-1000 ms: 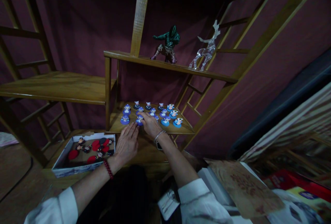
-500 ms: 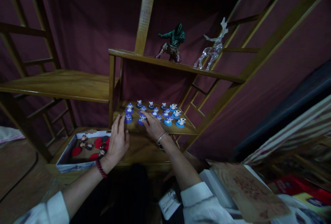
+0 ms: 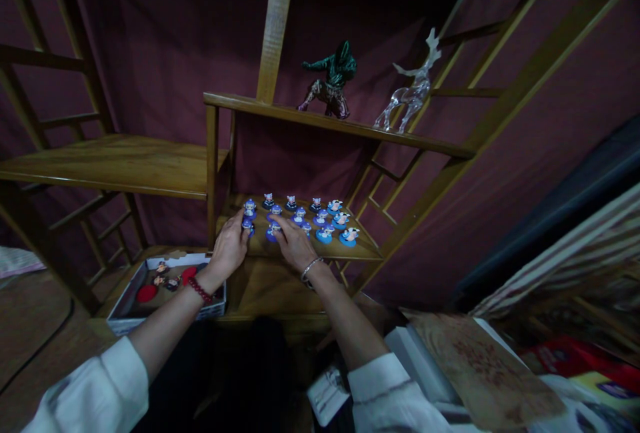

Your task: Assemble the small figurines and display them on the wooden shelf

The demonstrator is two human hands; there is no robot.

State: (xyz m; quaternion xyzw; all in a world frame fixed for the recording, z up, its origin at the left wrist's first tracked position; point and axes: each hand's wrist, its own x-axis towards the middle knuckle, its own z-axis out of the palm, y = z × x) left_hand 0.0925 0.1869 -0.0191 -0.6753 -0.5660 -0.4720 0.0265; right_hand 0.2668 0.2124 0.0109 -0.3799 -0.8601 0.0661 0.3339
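Small figurines stand in rows on a low wooden shelf (image 3: 320,253). My left hand (image 3: 231,246), with a red bead bracelet, has its thumb and fingers closed about the front-left purple figurine (image 3: 248,226). Beside it, my right hand (image 3: 296,245), wearing a silver bracelet, has its fingertips on the neighbouring purple figurine (image 3: 273,233) and partly covers it. Behind them stand another purple figurine (image 3: 250,207) and a dark-based figurine (image 3: 269,201). Towards the right end is a blue-based figurine (image 3: 349,237).
An open box (image 3: 120,326) with red-based figurines sits at lower left. Above, a dark green crouching statue (image 3: 336,79) and a clear deer (image 3: 409,99) stand on the upper shelf (image 3: 295,117). A brown patterned board (image 3: 485,366) lies at lower right.
My left hand has moved forward and right, and its fingers have closed on the front-left purple figurine. My right hand stays almost in place at its figurine.
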